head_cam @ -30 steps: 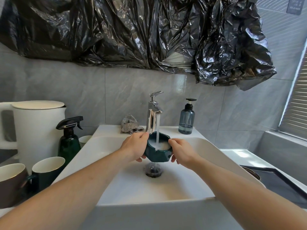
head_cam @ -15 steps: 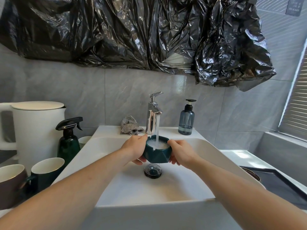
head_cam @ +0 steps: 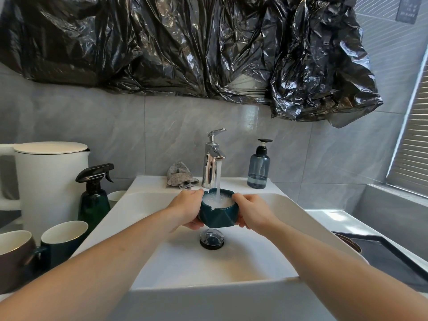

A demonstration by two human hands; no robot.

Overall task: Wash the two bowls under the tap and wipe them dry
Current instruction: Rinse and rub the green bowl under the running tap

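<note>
We have the dark green bowl (head_cam: 217, 215) held upright between both hands over the sink (head_cam: 298, 218), straight under the tap (head_cam: 212, 158). Left hand (head_cam: 186, 210) wraps the bowl's left side, thumb on the rim; right hand (head_cam: 253, 213) clamps the right side the same way. Water stream (head_cam: 218, 179) lands inside the bowl, which is full of foamy white water up to the rim. Drain plug (head_cam: 211, 238) sits directly below the bowl, nothing between them.

Around: crumpled grey cloth (head_cam: 180, 176) on the sink ledge just left of the tap, blue soap pump bottle (head_cam: 258, 166) on the right, low level of liquid in it. Left of the sink: dark spray bottle (head_cam: 93, 200), white kettle (head_cam: 49, 181) behind it, green mug (head_cam: 63, 239) and brown mug (head_cam: 14, 253) near the front, insides look empty. Black plastic sheet (head_cam: 185, 47) hangs on the wall above. Second bowl: can't tell where it is.
</note>
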